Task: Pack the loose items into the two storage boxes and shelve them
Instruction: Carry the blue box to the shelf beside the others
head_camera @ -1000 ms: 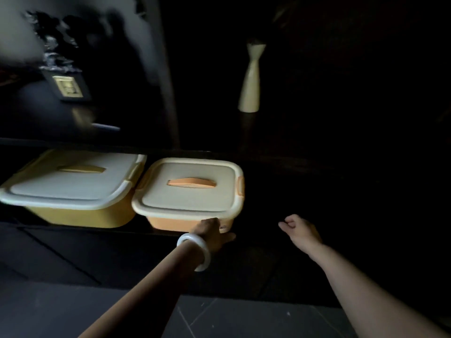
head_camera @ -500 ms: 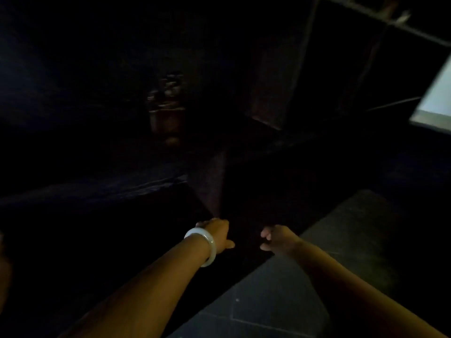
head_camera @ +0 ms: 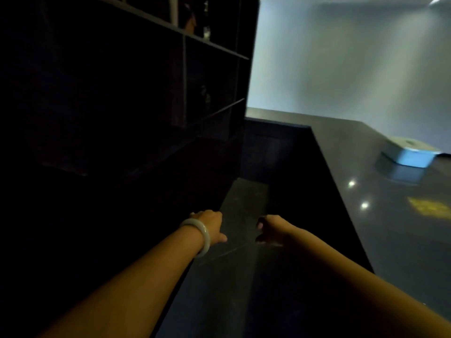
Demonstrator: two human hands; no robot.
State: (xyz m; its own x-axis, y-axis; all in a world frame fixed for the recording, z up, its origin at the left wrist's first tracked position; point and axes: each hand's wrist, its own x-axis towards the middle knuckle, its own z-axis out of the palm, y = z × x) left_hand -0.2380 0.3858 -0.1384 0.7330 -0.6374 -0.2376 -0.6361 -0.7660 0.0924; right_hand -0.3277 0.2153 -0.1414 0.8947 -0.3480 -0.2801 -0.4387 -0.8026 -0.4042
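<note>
Both hands are hanging free over the dark floor aisle — left hand (head_camera: 211, 228) with its white bangle (head_camera: 199, 236), right hand (head_camera: 272, 229). Fingers of both are loosely curled and holding nothing.

No storage box is showing; their location cannot be told from this view. Only a pale blue flat object (head_camera: 410, 153) is lying on the counter (head_camera: 390, 215) at 2 o'clock, identity unclear.

Judgement: a between-steps walk. Next move is probably turning toward the counter.

Room: the aisle is running toward 12 o'clock — dark shelving (head_camera: 146, 93) at 10 o'clock, counter edge close on the right.
</note>
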